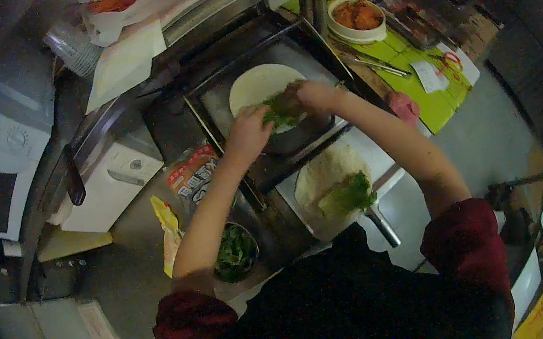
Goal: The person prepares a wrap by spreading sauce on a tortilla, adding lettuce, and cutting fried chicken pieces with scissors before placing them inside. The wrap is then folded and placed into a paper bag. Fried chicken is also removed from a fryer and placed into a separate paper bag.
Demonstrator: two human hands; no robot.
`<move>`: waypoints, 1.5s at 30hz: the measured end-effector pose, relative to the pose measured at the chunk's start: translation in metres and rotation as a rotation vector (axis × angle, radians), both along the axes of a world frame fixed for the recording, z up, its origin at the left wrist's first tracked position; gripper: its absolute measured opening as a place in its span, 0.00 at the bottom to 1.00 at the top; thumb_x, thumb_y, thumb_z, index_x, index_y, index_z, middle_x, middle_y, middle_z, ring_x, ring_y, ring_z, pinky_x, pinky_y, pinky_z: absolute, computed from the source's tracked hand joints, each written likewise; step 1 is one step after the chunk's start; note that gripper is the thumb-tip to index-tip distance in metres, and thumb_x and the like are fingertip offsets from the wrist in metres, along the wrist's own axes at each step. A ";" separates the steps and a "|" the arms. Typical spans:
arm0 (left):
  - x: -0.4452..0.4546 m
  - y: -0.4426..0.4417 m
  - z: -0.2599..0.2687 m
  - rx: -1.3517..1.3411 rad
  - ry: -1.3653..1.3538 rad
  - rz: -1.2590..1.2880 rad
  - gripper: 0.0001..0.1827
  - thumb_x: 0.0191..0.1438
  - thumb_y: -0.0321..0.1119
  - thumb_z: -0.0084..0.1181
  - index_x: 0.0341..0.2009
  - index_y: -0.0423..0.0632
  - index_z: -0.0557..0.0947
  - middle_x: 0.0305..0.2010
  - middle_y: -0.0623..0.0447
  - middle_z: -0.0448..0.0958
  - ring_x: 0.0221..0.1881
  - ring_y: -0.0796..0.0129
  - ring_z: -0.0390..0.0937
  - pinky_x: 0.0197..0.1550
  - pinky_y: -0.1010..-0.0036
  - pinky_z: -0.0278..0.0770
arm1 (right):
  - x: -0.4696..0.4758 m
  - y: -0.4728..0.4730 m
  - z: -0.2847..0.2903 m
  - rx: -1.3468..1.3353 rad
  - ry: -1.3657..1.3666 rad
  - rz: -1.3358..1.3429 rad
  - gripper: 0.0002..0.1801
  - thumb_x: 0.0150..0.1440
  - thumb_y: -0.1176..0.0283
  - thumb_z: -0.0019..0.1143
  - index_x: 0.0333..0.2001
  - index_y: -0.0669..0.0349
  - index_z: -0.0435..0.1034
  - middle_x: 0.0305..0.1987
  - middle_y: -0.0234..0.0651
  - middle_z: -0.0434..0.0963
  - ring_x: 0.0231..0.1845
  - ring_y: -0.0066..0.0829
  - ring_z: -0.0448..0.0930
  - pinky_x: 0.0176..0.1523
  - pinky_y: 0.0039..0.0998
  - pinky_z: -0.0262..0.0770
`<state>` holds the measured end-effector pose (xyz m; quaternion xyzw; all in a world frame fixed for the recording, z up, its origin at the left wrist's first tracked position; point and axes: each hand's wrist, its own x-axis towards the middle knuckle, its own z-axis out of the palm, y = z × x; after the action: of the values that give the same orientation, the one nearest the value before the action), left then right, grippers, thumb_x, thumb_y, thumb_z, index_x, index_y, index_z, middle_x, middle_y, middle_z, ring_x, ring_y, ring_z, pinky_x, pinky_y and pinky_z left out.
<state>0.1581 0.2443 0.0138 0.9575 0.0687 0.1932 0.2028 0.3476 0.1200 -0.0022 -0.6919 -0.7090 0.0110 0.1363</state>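
Note:
A pale round flatbread point(257, 81) lies on the dark square griddle point(217, 104). Both my hands are over its lower part, on a bunch of leafy greens point(282, 109). My left hand point(252, 125) has its fingers at the left end of the greens, and my right hand point(313, 97) grips the right end. Nearer to me, a second flatbread point(328, 168) with more greens point(345, 193) on it rests on a metal tray, beside a metal handle point(383, 226). A round bowl of dark green leaves point(236, 253) stands below my left forearm.
At the upper right, a bowl of orange-brown food point(358, 20), tongs point(383, 66) and red-handled scissors point(450, 62) sit near a bright green mat point(435, 101). A printed plastic packet point(194, 174) lies left of the griddle. A white microwave point(6, 160) stands far left.

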 end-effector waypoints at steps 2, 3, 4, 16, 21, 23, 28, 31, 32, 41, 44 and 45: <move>-0.035 -0.009 0.035 -0.084 -0.142 0.021 0.16 0.46 0.31 0.57 0.42 0.43 0.76 0.43 0.45 0.74 0.48 0.52 0.69 0.49 0.66 0.68 | -0.007 -0.012 0.019 0.138 0.021 -0.011 0.21 0.44 0.76 0.53 0.45 0.61 0.67 0.45 0.47 0.71 0.45 0.45 0.72 0.48 0.37 0.70; -0.053 -0.015 0.052 -0.106 -0.096 0.056 0.16 0.46 0.31 0.57 0.42 0.43 0.76 0.43 0.46 0.74 0.47 0.53 0.69 0.50 0.66 0.68 | -0.010 -0.023 0.030 0.220 0.045 -0.024 0.21 0.44 0.76 0.53 0.46 0.61 0.67 0.44 0.47 0.71 0.45 0.45 0.72 0.48 0.37 0.70; -0.071 -0.022 0.066 -0.085 -0.168 0.040 0.15 0.46 0.31 0.57 0.41 0.44 0.76 0.43 0.47 0.75 0.47 0.54 0.69 0.50 0.67 0.67 | -0.016 -0.038 0.039 0.238 0.063 -0.077 0.21 0.45 0.77 0.53 0.46 0.61 0.67 0.44 0.46 0.71 0.45 0.45 0.72 0.48 0.37 0.70; -0.122 -0.178 0.074 -0.223 0.064 -0.025 0.15 0.47 0.31 0.58 0.42 0.46 0.77 0.44 0.49 0.74 0.48 0.56 0.70 0.52 0.65 0.67 | -0.062 -0.309 0.025 0.478 0.202 -0.628 0.14 0.43 0.83 0.54 0.36 0.56 0.71 0.26 0.37 0.71 0.29 0.37 0.70 0.38 0.33 0.65; -0.083 -0.331 0.008 -0.719 0.484 -0.459 0.19 0.51 0.35 0.55 0.48 0.46 0.73 0.42 0.47 0.76 0.42 0.56 0.75 0.44 0.67 0.72 | -0.051 -0.443 -0.018 0.333 0.415 -0.754 0.14 0.44 0.81 0.57 0.37 0.57 0.71 0.22 0.34 0.70 0.29 0.31 0.71 0.35 0.31 0.67; -0.063 -0.384 -0.016 -0.619 0.695 -0.712 0.20 0.52 0.36 0.52 0.50 0.46 0.71 0.41 0.46 0.76 0.40 0.54 0.75 0.42 0.66 0.73 | -0.054 -0.499 -0.025 0.205 0.627 -0.723 0.15 0.44 0.75 0.59 0.39 0.55 0.71 0.19 0.34 0.70 0.24 0.35 0.71 0.33 0.33 0.67; -0.021 -0.468 -0.045 -0.383 0.988 -1.078 0.21 0.57 0.40 0.46 0.54 0.51 0.67 0.34 0.40 0.75 0.35 0.48 0.74 0.37 0.58 0.72 | -0.103 -0.601 -0.047 -0.342 0.748 -0.427 0.23 0.54 0.53 0.49 0.49 0.55 0.67 0.30 0.44 0.76 0.33 0.42 0.77 0.37 0.38 0.72; 0.020 -0.490 -0.047 -0.387 0.979 -1.140 0.21 0.57 0.41 0.46 0.54 0.52 0.67 0.32 0.41 0.75 0.34 0.48 0.74 0.36 0.58 0.72 | -0.114 -0.632 -0.065 -0.448 1.088 -0.434 0.23 0.57 0.54 0.45 0.50 0.57 0.65 0.39 0.48 0.75 0.38 0.47 0.77 0.42 0.38 0.72; 0.037 -0.494 -0.048 -0.392 0.985 -1.153 0.21 0.56 0.41 0.46 0.54 0.52 0.67 0.32 0.41 0.76 0.33 0.49 0.75 0.35 0.59 0.72 | -0.109 -0.641 -0.070 -0.430 1.119 -0.444 0.21 0.58 0.57 0.44 0.50 0.59 0.65 0.41 0.47 0.75 0.40 0.45 0.76 0.44 0.37 0.71; 0.275 -0.477 -0.084 -0.981 0.598 -0.607 0.20 0.56 0.40 0.50 0.51 0.47 0.70 0.50 0.52 0.71 0.46 0.64 0.73 0.47 0.71 0.70 | 0.060 -0.683 -0.094 -0.266 1.214 -0.600 0.16 0.58 0.68 0.48 0.48 0.62 0.65 0.39 0.45 0.75 0.41 0.33 0.75 0.44 0.32 0.69; 0.389 -0.468 -0.115 -1.796 0.345 -0.237 0.22 0.55 0.39 0.50 0.54 0.48 0.67 0.49 0.50 0.72 0.48 0.61 0.71 0.48 0.67 0.69 | 0.154 -0.676 -0.074 -0.201 1.265 -0.658 0.17 0.56 0.70 0.51 0.49 0.61 0.65 0.37 0.43 0.75 0.39 0.30 0.74 0.44 0.31 0.69; 0.428 -0.466 -0.126 -1.861 0.289 -0.130 0.23 0.55 0.38 0.51 0.54 0.49 0.66 0.51 0.50 0.69 0.50 0.60 0.70 0.49 0.66 0.68 | 0.191 -0.673 -0.063 -0.181 1.277 -0.672 0.17 0.56 0.70 0.52 0.49 0.61 0.65 0.36 0.42 0.75 0.38 0.29 0.74 0.44 0.31 0.69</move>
<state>0.5864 -0.2213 -0.1120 0.4277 0.1662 -0.0716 0.8856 0.5387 -0.5531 -0.0649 -0.7395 -0.2366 0.4289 0.4617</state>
